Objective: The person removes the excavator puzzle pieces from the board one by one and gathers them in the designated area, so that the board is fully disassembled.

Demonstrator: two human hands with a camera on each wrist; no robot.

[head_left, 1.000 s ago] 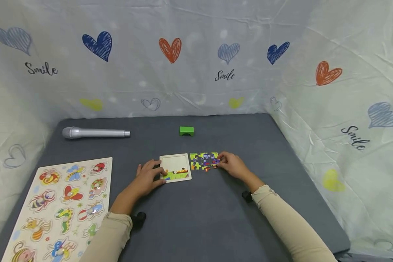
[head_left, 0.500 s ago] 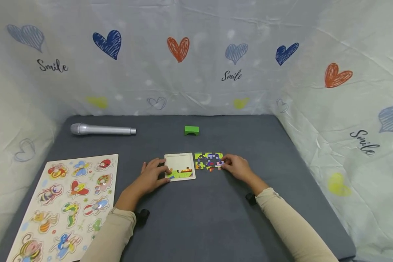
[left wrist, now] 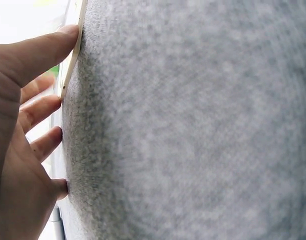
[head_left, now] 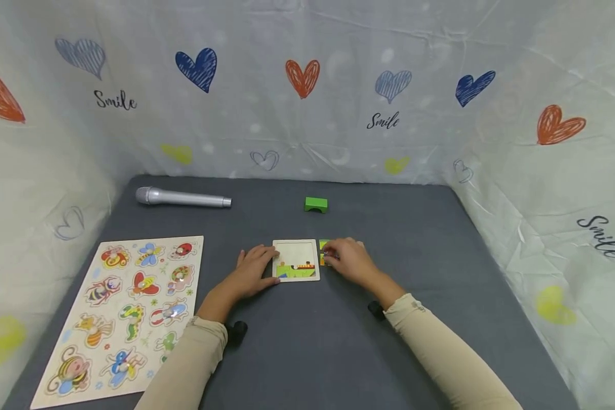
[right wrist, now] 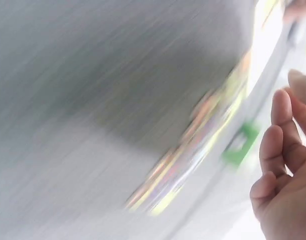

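A small square puzzle tray (head_left: 295,279) with a pale frame lies mid-table; its lower part shows a green and red picture. My left hand (head_left: 249,272) rests at its left side, thumb and fingers spread and touching the rim; the left wrist view shows the thumb (left wrist: 55,47) against the tray's edge. My right hand (head_left: 352,261) is just right of the tray, above loose jigsaw pieces (head_left: 322,259), and covers most of them. Its thumb and fingertips meet as in a pinch on a puzzle piece, which the fingers hide. The right wrist view is blurred.
A large insect peg puzzle board (head_left: 133,319) lies at the left, beside my left sleeve. At the back are a silver toy microphone (head_left: 184,198) and a green arch block (head_left: 316,204). A printed curtain (head_left: 348,142) surrounds the grey table (head_left: 312,341).
My right hand has moved left from the right end of the loose pieces towards the tray. My left hand stays at the tray, its index finger drawn back to the rim. The head view has shifted.
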